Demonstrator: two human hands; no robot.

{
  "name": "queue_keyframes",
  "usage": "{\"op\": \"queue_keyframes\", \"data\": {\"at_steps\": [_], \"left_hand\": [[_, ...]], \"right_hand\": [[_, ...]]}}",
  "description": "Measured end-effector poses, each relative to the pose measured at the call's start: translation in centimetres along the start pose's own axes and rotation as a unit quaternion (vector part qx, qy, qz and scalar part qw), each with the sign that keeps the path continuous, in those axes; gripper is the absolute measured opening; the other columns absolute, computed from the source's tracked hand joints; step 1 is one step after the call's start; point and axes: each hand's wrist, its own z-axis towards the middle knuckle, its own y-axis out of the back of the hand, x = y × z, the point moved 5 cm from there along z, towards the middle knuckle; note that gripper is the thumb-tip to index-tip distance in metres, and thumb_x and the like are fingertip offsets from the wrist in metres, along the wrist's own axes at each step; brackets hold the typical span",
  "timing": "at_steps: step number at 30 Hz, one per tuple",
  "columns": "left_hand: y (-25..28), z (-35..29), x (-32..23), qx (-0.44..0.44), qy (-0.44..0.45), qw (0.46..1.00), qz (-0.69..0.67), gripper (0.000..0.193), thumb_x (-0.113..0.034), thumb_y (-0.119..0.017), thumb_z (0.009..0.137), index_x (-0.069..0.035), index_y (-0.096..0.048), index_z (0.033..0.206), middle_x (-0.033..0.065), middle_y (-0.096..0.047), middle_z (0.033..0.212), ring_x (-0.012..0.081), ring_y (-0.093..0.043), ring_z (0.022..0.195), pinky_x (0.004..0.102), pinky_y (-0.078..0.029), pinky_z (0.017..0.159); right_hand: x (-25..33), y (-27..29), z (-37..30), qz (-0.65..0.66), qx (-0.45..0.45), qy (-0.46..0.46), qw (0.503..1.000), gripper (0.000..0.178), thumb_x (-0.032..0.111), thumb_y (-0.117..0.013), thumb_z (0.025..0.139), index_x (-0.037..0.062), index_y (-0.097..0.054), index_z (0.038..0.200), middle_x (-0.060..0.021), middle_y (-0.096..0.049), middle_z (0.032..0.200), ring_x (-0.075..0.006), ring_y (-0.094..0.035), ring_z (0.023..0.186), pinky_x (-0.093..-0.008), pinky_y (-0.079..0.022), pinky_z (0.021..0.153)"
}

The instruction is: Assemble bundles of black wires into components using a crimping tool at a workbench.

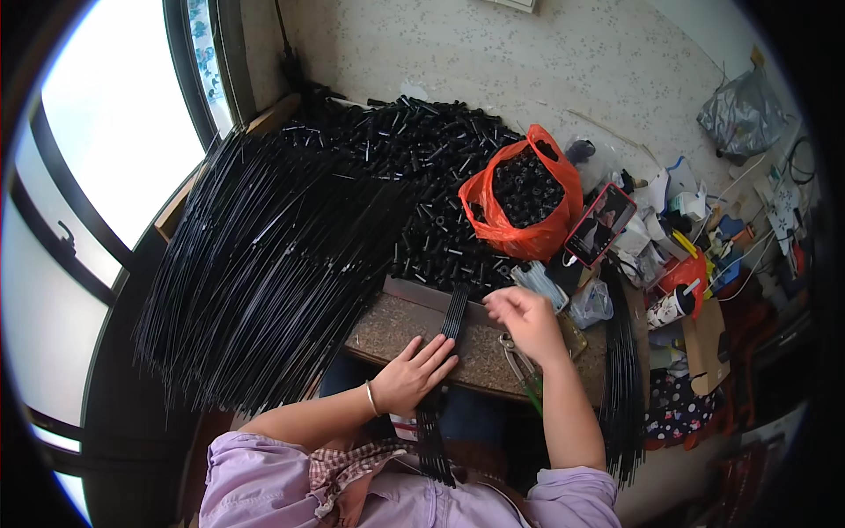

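Note:
My left hand (pixel 418 374) lies flat, fingers stretched out, over a small bundle of thin black rods (pixel 456 312) at the front edge of the speckled brown table (pixel 374 327). The rods lie side by side; their far ends reach the heap of short black tubular pieces (pixel 414 145), and the other ends hang over my lap. My right hand (pixel 526 321) is raised to the right of the bundle, apart from it, with fingers curled and pressed together. Whatever it may hold is too small to make out. Just below it are green-handled pliers (pixel 525 371).
A large spread of long black rods (pixel 264 255) covers the left side. An orange-red bag (pixel 563 207) full of black pieces stands behind my right hand, beside a phone (pixel 601 224). More rods (pixel 621 370) hang at the right, near a patterned tumbler (pixel 667 310) and clutter.

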Motion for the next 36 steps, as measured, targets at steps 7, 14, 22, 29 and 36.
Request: {"op": "queue_keyframes", "data": {"at_steps": [7, 14, 22, 29, 36], "left_hand": [[0.2, -1.2, 0.3, 0.021, 0.001, 1.0, -0.012, 0.078, -0.03, -0.053, 0.069, -0.001, -0.023, 0.135, 0.021, -0.019, 0.141, 0.0314, -0.018, 0.132, 0.0478, -0.016, 0.104], [0.7, -0.8, 0.9, 0.027, -0.002, 0.998, -0.056, 0.076, -0.025, -0.051, 0.07, 0.001, -0.023, 0.135, 0.0205, -0.021, 0.141, 0.031, -0.021, 0.131, 0.0426, -0.019, 0.104], [0.7, -0.3, 1.0, 0.042, 0.003, 0.997, -0.057, 0.078, -0.025, -0.054, 0.067, 0.002, -0.024, 0.134, 0.0201, -0.022, 0.141, 0.0313, -0.022, 0.131, 0.0414, -0.019, 0.105], [0.4, -0.4, 1.2, 0.045, 0.007, 0.996, -0.081, 0.08, -0.027, -0.055, 0.066, 0.003, -0.024, 0.134, 0.0207, -0.021, 0.141, 0.0315, -0.021, 0.131, 0.0413, -0.019, 0.105], [0.9, 0.0, 1.2, 0.053, -0.012, 0.997, -0.048, 0.082, -0.031, -0.056, 0.065, 0.004, -0.027, 0.132, 0.0211, -0.024, 0.139, 0.0314, -0.023, 0.13, 0.0398, -0.021, 0.105]], "right_hand": [[-13.3, 7.0, 0.7, -0.431, -0.131, 0.03, 0.893, 0.007, 0.008, -0.065, 0.069, 0.003, -0.063, 0.073, -0.0105, -0.054, 0.076, -0.0296, -0.051, 0.078, -0.0386, -0.043, 0.069], [-10.2, 5.2, 1.7, -0.424, -0.152, 0.06, 0.891, 0.006, 0.003, -0.062, 0.07, 0.0, -0.062, 0.075, -0.0124, -0.055, 0.073, -0.0307, -0.053, 0.073, -0.0385, -0.043, 0.064], [-9.3, -2.4, 1.9, -0.252, -0.008, 0.076, 0.965, 0.012, 0.002, -0.057, 0.075, 0.0033, -0.064, 0.085, -0.0121, -0.055, 0.075, -0.0306, -0.057, 0.069, -0.0357, -0.046, 0.06], [-9.0, -3.2, 2.5, -0.245, -0.009, 0.073, 0.967, 0.012, 0.001, -0.055, 0.075, 0.0016, -0.064, 0.083, -0.0122, -0.055, 0.074, -0.0304, -0.057, 0.069, -0.0363, -0.047, 0.06], [-9.2, -2.8, 3.8, -0.226, 0.051, 0.129, 0.964, 0.01, 0.002, -0.057, 0.075, 0.0015, -0.063, 0.083, -0.0118, -0.055, 0.074, -0.0308, -0.057, 0.069, -0.0352, -0.046, 0.061]]}}
